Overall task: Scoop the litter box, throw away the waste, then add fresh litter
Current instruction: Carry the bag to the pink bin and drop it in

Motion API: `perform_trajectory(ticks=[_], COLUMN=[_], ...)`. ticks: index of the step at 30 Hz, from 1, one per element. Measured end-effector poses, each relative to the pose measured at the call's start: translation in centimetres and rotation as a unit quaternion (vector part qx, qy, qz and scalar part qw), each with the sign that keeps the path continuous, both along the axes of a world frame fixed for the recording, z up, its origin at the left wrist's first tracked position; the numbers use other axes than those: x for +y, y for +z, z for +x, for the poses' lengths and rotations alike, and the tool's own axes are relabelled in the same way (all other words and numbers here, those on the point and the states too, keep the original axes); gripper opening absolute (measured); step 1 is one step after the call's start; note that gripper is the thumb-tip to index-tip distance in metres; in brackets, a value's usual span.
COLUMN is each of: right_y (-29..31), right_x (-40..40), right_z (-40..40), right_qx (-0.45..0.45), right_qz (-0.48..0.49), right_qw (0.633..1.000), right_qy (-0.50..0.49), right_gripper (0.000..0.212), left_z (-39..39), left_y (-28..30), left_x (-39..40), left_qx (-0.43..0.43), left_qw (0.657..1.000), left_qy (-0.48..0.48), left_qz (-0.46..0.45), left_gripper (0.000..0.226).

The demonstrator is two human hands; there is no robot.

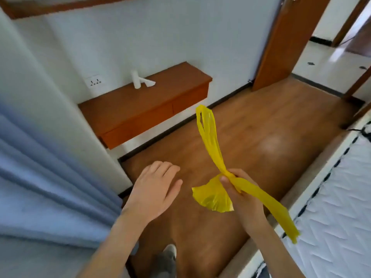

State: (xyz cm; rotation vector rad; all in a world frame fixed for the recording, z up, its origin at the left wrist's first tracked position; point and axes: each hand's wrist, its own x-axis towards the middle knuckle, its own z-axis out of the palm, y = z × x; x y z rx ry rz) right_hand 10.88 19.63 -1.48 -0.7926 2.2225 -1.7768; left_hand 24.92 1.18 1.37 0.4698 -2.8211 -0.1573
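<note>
The right hand (241, 189) pinches a yellow plastic bag (212, 197) at its gathered neck, its handles trailing toward twelve and four o'clock. The left hand (152, 189) hovers with fingers straight at nine o'clock of it, above the wooden floor (261, 125).

wall shelf (144, 109): white roll (136, 79) on top | blue curtain (40, 177) left | mattress (337, 197) right | wooden door (285, 43)

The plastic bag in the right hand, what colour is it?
Yellow; the head view shows the plastic bag.
</note>
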Motion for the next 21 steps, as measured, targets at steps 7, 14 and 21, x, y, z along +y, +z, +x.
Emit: perform_trajectory(ticks=[7,14,21], right_y=[0.9,2.5,1.8], right_x=[-3.8,-3.8,-0.5], right_z=[-3.7,-8.6,-18.1], right_qx=[0.021,0.037,0.023], right_qz=[0.005,0.018,0.008], right_qw=[0.987,0.958,0.936], right_qy=[-0.157,-0.283,-0.352], right_gripper=[0.007,0.016,0.01], left_z=[-6.8,-16.1,-30.6], left_y=[0.9,0.2,-0.2], left_x=[-9.1,-10.9,-8.1], left_qx=[-0.004,-0.016,-0.003], left_qw=[0.998,0.985,0.968], left_qy=[-0.045,-0.152,-0.244], left_qz=[0.034,0.077,0.062], left_gripper=[0.037,0.049,0.048])
